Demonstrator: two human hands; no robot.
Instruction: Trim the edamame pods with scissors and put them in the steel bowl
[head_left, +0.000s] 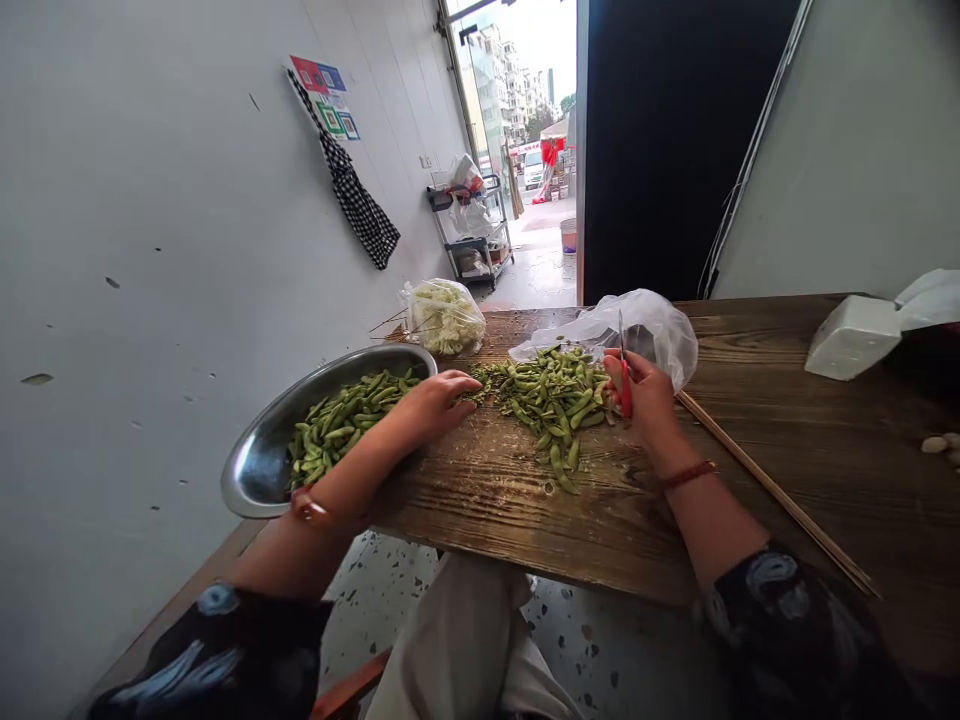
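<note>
My right hand is wrapped round red-handled scissors, their blades pointing up. It is at the right edge of a loose pile of green edamame pods on the wooden table. Over the table between that pile and a metal bowl, my left hand is stretched out, fingers apart, with nothing visible in it. Small cut bits lie by its fingertips. The oval steel bowl, partly behind my left forearm, holds many more pods.
Behind the pile lies a thin clear plastic bag. A bag of cauliflower sits at the table's far left edge. Long wooden sticks lie to the right of my right arm, and a white tissue pack rests at far right.
</note>
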